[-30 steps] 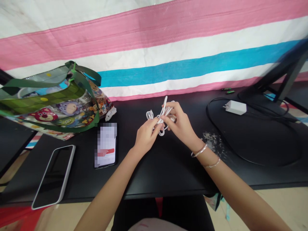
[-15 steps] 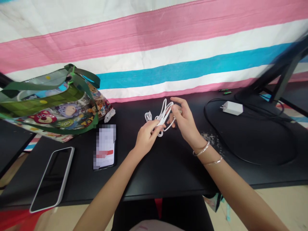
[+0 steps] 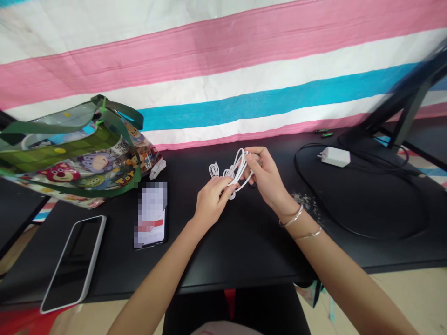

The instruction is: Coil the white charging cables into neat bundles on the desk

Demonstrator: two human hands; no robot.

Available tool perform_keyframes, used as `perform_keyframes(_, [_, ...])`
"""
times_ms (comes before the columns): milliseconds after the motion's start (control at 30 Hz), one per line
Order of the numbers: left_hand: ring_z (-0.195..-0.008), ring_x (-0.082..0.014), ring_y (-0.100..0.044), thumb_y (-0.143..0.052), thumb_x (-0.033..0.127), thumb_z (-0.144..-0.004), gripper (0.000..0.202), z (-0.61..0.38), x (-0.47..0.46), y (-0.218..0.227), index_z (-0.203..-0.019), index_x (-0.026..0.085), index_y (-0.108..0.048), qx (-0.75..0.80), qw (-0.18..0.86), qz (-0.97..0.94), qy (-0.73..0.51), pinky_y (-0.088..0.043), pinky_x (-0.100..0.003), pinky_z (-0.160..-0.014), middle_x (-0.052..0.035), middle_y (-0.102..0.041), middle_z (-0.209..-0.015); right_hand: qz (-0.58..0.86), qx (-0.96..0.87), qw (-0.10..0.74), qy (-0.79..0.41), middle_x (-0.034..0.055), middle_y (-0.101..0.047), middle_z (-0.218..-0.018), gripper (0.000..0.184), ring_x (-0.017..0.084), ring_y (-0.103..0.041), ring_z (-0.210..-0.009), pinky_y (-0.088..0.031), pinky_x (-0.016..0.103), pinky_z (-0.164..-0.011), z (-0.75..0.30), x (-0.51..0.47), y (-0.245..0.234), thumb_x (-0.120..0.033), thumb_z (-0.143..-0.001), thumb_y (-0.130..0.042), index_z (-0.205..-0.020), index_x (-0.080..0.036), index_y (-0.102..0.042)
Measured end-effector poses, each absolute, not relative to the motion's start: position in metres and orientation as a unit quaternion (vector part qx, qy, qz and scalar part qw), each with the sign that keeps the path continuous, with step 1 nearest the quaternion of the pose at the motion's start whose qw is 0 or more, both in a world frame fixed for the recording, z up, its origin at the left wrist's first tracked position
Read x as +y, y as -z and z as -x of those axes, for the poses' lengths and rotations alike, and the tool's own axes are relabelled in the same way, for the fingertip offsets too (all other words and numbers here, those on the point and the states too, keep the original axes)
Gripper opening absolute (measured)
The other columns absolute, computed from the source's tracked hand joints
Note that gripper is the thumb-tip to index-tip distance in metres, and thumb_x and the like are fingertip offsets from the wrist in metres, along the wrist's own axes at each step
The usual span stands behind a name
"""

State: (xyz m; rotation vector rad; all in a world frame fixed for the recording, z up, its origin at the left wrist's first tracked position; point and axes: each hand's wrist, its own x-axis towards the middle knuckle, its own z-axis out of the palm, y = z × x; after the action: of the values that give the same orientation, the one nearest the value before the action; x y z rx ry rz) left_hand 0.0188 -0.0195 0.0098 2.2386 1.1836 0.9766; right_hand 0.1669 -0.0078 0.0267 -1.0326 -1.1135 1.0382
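A white cable, gathered in several loops, is held between my two hands just above the black table. My left hand pinches the lower left end of the loops between thumb and fingers. At the upper right end, my right hand is closed on the loops with thumb and forefinger. Part of the cable is hidden behind my fingers. Just beyond my left hand, a small white coiled bundle lies on the table.
Left of my hands lie a lit phone and a dark-screened phone with a pale edge. A cartoon-print bag stands behind them. Rightward are a white plug adapter, a black cable and a dark stand. A striped sheet hangs behind.
My right thumb and forefinger have closed on the upper end of the cable loops, where the forefinger was raised before. My left hand keeps its pinch in about the same place.
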Motion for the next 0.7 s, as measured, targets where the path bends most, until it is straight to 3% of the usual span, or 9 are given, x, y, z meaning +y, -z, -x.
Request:
perform_keyframes(400, [-0.067, -0.0137, -0.063, -0.041, 0.03, -0.092, 0.031, -0.0201, -0.0183, -0.0067, -0.099, 0.021, -0.071, 0.432, 0.263, -0.771, -0.387, -0.049, -0.022, -0.06, -0.0023, -0.071, -0.08, 0.463, -0.49, 0.613, -0.412, -0.0051, -0.048, -0.065, 0.027, 0.009, -0.042, -0.043, -0.031, 0.024, -0.038, -0.166, -0.0059, -0.0217, -0.048, -0.082, -0.054, -0.092, -0.027, -0.04])
perform_keyframes(700, [-0.06, -0.0117, -0.063, -0.041, 0.032, -0.091, 0.031, -0.0187, -0.0192, -0.0132, -0.092, 0.021, -0.07, 0.434, 0.318, -0.731, -0.421, -0.049, -0.019, -0.055, -0.0012, -0.07, -0.069, 0.482, -0.456, 0.629, -0.405, -0.0055, -0.046, -0.064, 0.024, 0.009, -0.041, -0.043, -0.03, 0.023, -0.038, -0.1702, -0.0042, -0.0232, -0.043, -0.081, -0.055, -0.09, -0.026, -0.041])
